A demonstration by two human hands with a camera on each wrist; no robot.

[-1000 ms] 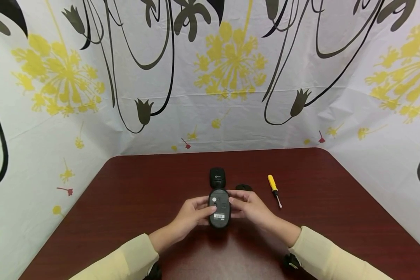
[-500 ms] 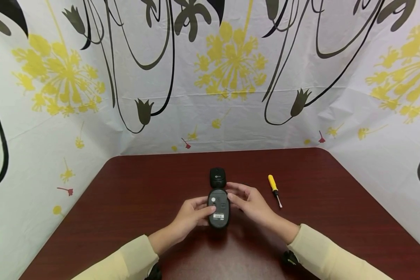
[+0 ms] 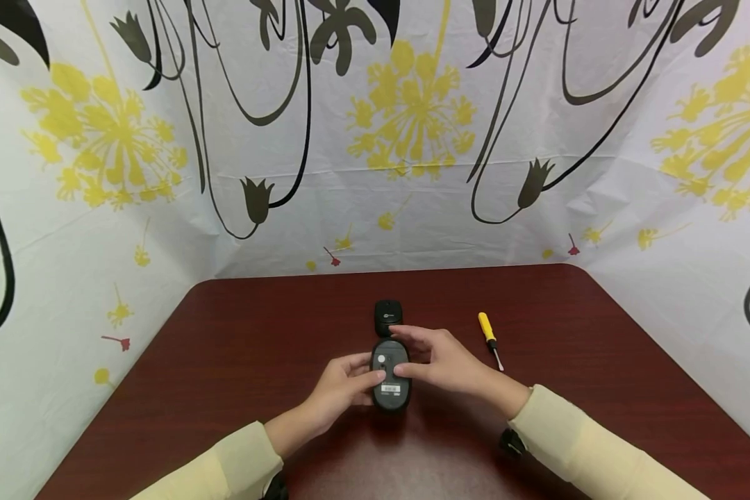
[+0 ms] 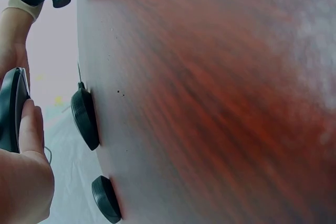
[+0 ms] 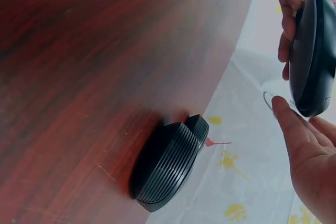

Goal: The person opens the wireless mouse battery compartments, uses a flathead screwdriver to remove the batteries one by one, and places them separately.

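Held mouse (image 3: 391,387) is clear of the worktop (image 3: 256,340), belly toward the head camera, label and sensor side showing. Left hand (image 3: 344,382) is clamped on it: thumb over the underside edge, fingers wrapped behind the left flank. Right hand (image 3: 446,357) has thumb and fingers spread apart, thumb over the belly's right half, index reaching past the far end; can't tell for sure if any fingertip touches, wrist view is tight there. Just beyond the held mouse's far end: a black mouse (image 3: 388,316), partly covered by the right index. Right wrist view shows a pair of ribbed black mice (image 5: 168,169) on the worktop, side by side, lower than the held mouse. Off to the right of the held mouse, well apart: yellow-handled screwdriver (image 3: 487,328), blade toward the person. Handling: reads as hard plastic, so probably light and stiff, won't deform under a normal squeeze. Shell looks smooth, could slide a bit. Drop is the main risk, I'd guess. Best hold is across the two long flanks near mid-length; I'd keep fingertips off the sensor and not press on the buttons.
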